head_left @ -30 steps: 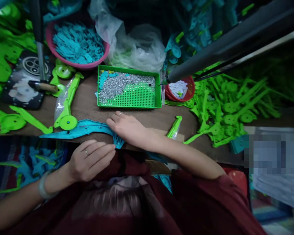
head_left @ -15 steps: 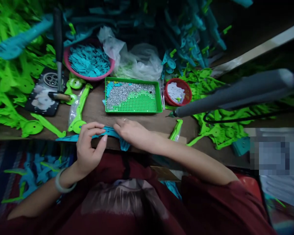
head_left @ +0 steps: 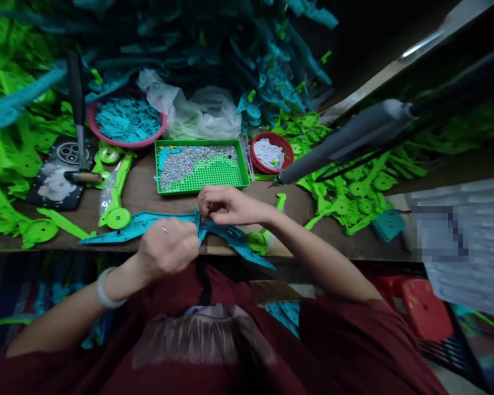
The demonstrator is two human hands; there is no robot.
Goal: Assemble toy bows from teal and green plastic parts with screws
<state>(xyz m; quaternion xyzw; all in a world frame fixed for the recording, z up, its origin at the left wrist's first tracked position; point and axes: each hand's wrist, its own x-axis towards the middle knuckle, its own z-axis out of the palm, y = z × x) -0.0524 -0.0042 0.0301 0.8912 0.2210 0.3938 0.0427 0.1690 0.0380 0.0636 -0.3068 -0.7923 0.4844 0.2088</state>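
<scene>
A long blue plastic part lies along the table's front edge, its right end pointing down past the edge. My left hand is closed in a fist over its middle, and the fingertips are turned out of sight. My right hand is just right of the left, thumb and fingers pinched together above the same part. A small upright blue piece shows between the two hands. Whatever the right fingers pinch is too small to make out. Right behind that hand is a green tray holding many small silver screws.
An electric screwdriver hangs at the right, its tip low over the table. A pink basin of blue pieces, a red basket of white pieces, a hammer and a phone stand around. Green parts are heaped on both sides.
My left hand has gone from spread fingers to a fist over the part. My right hand has lifted slightly and pinches. The blue part now shows more of its length; the view has shifted.
</scene>
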